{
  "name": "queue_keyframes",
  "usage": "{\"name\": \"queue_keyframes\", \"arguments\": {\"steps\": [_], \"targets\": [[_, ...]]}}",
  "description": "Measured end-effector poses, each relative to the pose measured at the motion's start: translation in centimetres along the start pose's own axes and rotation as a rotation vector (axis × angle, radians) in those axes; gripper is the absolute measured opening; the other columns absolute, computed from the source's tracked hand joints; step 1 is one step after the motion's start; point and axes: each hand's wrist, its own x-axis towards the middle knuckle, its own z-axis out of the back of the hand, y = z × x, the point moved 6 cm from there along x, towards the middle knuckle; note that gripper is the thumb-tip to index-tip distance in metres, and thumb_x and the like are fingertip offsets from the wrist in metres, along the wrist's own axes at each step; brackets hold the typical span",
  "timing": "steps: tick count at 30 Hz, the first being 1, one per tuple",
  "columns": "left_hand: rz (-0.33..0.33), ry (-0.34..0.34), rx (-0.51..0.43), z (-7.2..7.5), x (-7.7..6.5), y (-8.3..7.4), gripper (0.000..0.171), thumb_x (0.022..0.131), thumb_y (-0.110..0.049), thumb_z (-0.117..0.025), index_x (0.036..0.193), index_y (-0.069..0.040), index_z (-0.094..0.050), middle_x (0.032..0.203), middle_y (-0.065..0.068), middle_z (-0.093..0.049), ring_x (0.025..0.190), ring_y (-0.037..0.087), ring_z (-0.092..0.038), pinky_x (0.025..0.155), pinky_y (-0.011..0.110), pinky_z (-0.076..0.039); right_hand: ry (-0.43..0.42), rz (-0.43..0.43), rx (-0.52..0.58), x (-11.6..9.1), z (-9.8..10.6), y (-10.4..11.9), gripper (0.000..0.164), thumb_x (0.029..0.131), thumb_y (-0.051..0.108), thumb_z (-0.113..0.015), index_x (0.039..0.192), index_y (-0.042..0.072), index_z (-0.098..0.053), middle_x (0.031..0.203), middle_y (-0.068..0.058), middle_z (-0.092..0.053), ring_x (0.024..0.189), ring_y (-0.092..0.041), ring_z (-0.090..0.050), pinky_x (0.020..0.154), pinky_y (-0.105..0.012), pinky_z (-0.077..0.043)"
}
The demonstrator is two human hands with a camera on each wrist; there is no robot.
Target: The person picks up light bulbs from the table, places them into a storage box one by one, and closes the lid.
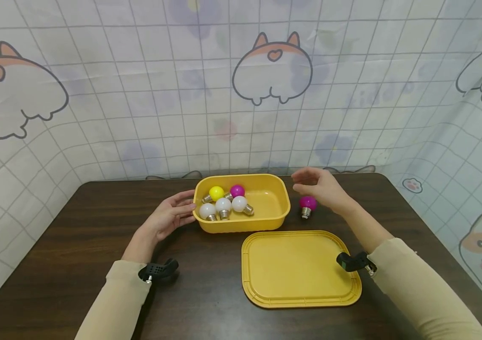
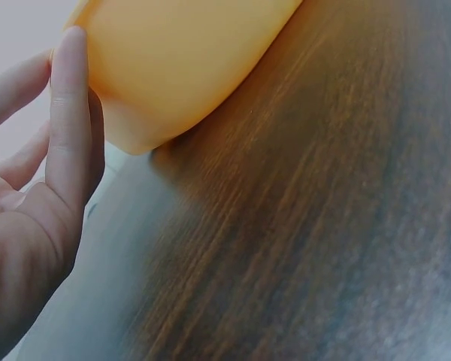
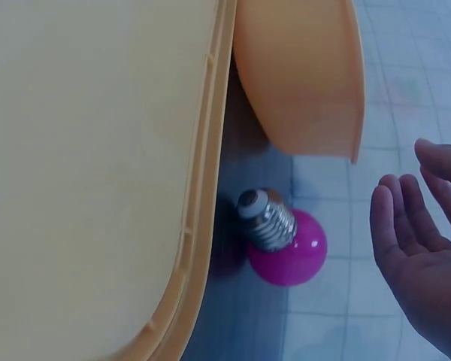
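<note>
A yellow plastic box (image 1: 268,225) holds several light bulbs: a yellow bulb (image 1: 216,192), a magenta bulb (image 1: 237,191) and three white bulbs (image 1: 223,205), grouped toward its left side. My left hand (image 1: 172,217) rests its fingertips on the box's left end, fingers mostly straight; in the left wrist view they touch the outer wall (image 2: 180,60). To the box's right, another magenta bulb (image 1: 308,203) lies on the table, its metal screw base toward me. Above and beside that bulb, my right hand (image 1: 321,189) hovers with loosely bent fingers and nothing in them.
In front of the box lies a flat yellow lid (image 1: 300,269) with a raised rim, partly beneath my right forearm. The dark wooden table (image 1: 75,264) ends at a patterned cloth backdrop (image 1: 160,118) behind and on both sides. Each wrist wears a black camera band (image 1: 157,269).
</note>
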Motion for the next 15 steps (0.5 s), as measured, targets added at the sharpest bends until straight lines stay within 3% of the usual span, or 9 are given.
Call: {"name": "queue_keyframes", "arguments": {"steps": [3, 9, 15], "targets": [[0.002, 0.0, -0.003, 0.0, 0.0, 0.0, 0.062, 0.105, -0.006, -0.06, 0.16, -0.005, -0.03, 0.15, 0.025, -0.044, 0.104, 0.017, -0.068, 0.091, 0.031, -0.058, -0.017, -0.016, -0.024, -0.3, 0.7, -0.7, 0.035, 0.1, 0.016, -0.07, 0.13, -0.001, -0.063, 0.127, -0.018, -0.064, 0.115, -0.03, -0.062, 0.088, -0.028, -0.056], [0.002, 0.005, -0.003, 0.0, 0.0, -0.1, 0.063, 0.105, -0.007, -0.06, 0.16, -0.005, -0.03, 0.151, 0.026, -0.042, 0.103, 0.017, -0.069, 0.09, 0.03, -0.058, -0.043, -0.058, -0.012, -1.0, 1.5, -1.9, 0.036, 0.102, 0.013, -0.067, 0.133, -0.004, -0.06, 0.131, -0.021, -0.061, 0.112, -0.03, -0.062, 0.091, -0.043, -0.058], [0.005, -0.005, -0.006, 0.0, -0.1, 0.0, 0.062, 0.105, -0.006, -0.06, 0.159, -0.006, -0.032, 0.15, 0.025, -0.043, 0.103, 0.018, -0.069, 0.09, 0.031, -0.059, -0.054, -0.105, -0.033, -1.4, 2.0, -3.2, 0.037, 0.102, 0.016, -0.066, 0.133, -0.004, -0.06, 0.133, -0.026, -0.059, 0.112, -0.032, -0.062, 0.09, -0.041, -0.058]]}}
